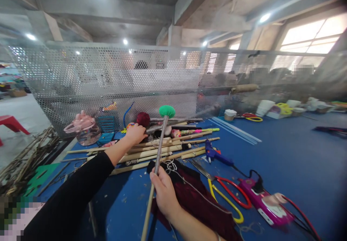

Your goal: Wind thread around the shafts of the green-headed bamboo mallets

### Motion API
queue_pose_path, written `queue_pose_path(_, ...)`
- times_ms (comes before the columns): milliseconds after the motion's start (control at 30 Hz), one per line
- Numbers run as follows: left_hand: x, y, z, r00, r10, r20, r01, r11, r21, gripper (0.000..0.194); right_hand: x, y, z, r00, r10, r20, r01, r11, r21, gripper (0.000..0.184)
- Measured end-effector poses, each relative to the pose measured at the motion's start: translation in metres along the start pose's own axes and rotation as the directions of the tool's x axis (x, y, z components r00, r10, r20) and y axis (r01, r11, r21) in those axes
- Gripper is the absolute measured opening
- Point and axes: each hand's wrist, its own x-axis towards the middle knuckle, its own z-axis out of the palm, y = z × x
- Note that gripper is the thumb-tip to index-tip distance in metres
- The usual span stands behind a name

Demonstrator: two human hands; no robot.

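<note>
My right hand [165,190] is closed round a stick [161,141] that stands tilted, with a rounded green cloth head [167,111] at its top. Over the pile at the back, my left hand [136,134] reaches with fingers stretched, beside a dark red ball of yarn [143,119]; the fingertips are partly hard to make out. Beneath it lie several wooden sticks [151,147], some with wrapped or coloured ends. Dark maroon cloth [195,201] with loose white string lies behind my right wrist.
On the blue table [284,150] lie scissors with red and yellow handles [230,194], a blue glue gun [217,155] and a magenta power strip [267,203]. A pink-lidded jug [85,129] stands left. A perforated metal screen [116,78] runs along the back edge.
</note>
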Motion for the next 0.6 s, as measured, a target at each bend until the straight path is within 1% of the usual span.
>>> queue_pose_path(100,0.002,-0.003,-0.003,0.988,-0.157,0.007,0.157,0.987,-0.018,0.028,0.0,0.0,0.001,1.0,-0.009,0.001,0.009,1.0,-0.019,0.023)
queue_pose_path(167,0.005,-0.001,-0.003,0.975,-0.223,0.026,0.224,0.974,-0.042,0.033,-0.001,0.001,0.002,1.0,-0.001,0.012,0.001,1.0,-0.028,0.023)
queue_pose_path(200,0.006,-0.001,-0.003,0.973,-0.23,0.022,0.231,0.971,-0.067,0.036,-0.001,0.001,0.002,1.0,0.003,0.019,-0.003,1.0,-0.031,0.023)
queue_pose_path(267,0.006,-0.005,-0.004,0.978,-0.208,-0.012,0.203,0.968,-0.15,0.046,0.0,0.002,0.002,0.999,0.008,0.034,-0.007,0.999,-0.031,0.023)
queue_pose_path(367,-0.002,-0.027,-0.01,0.992,-0.121,-0.032,0.103,0.933,-0.346,0.064,0.001,0.004,0.0,0.999,0.01,0.043,-0.008,0.999,-0.035,0.022)
queue_pose_path(400,-0.007,-0.036,-0.012,0.994,-0.105,-0.009,0.093,0.913,-0.398,0.069,0.002,0.004,0.0,0.999,0.01,0.041,-0.008,0.999,-0.038,0.022)
queue_pose_path(433,-0.013,-0.045,-0.014,0.995,-0.08,0.052,0.095,0.895,-0.436,0.074,0.002,0.004,0.0,0.999,0.01,0.038,-0.008,0.999,-0.042,0.022)
queue_pose_path(467,-0.019,-0.053,-0.015,0.991,-0.061,0.119,0.111,0.87,-0.48,0.076,0.002,0.004,0.0,0.999,0.01,0.033,-0.008,0.999,-0.046,0.022)
queue_pose_path(500,-0.025,-0.058,-0.015,0.982,-0.066,0.179,0.152,0.836,-0.527,0.077,0.002,0.005,0.0,0.999,0.01,0.031,-0.008,0.999,-0.049,0.022)
queue_pose_path(533,-0.03,-0.061,-0.016,0.977,-0.09,0.194,0.185,0.814,-0.551,0.076,0.002,0.005,0.0,0.999,0.011,0.031,-0.009,0.999,-0.051,0.022)
queue_pose_path(600,-0.034,-0.063,-0.015,0.975,-0.13,0.181,0.211,0.795,-0.569,0.071,0.001,0.005,0.001,0.999,0.013,0.036,-0.011,0.999,-0.053,0.023)
